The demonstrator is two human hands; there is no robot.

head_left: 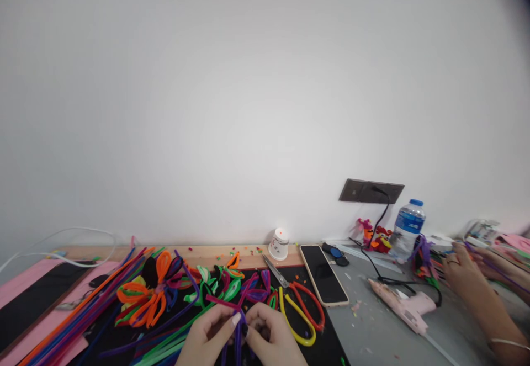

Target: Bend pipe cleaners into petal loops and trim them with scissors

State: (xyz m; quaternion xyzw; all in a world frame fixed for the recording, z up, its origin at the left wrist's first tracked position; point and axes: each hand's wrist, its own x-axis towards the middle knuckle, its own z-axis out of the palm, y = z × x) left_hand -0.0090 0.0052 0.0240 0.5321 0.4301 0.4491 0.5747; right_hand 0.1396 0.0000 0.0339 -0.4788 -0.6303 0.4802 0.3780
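Purple and magenta pipe cleaners (pixel 237 344) are pinched between my two hands at the bottom middle. My left hand (pixel 211 333) grips them from the left, thumb pressed against the stems. From the other side my right hand (pixel 269 333) closes its fingertips on the same purple stems. A magenta end (pixel 219 302) sticks out to the upper left. Just beyond my hands lie green and white looped pipe cleaners (pixel 215 284) and purple loops (pixel 259 288). To the left is an orange pipe-cleaner flower (pixel 155 294). Scissors (pixel 296 300) with red and yellow handles lie to my right.
Long loose pipe cleaners (pixel 95 311) cover the left side. A white paper cup (pixel 279 244), a phone (pixel 323 275), a pink glue gun (pixel 408 305) with its cord, and a water bottle (pixel 408 231) stand or lie rightward. Another person's hand (pixel 459 269) works at far right.
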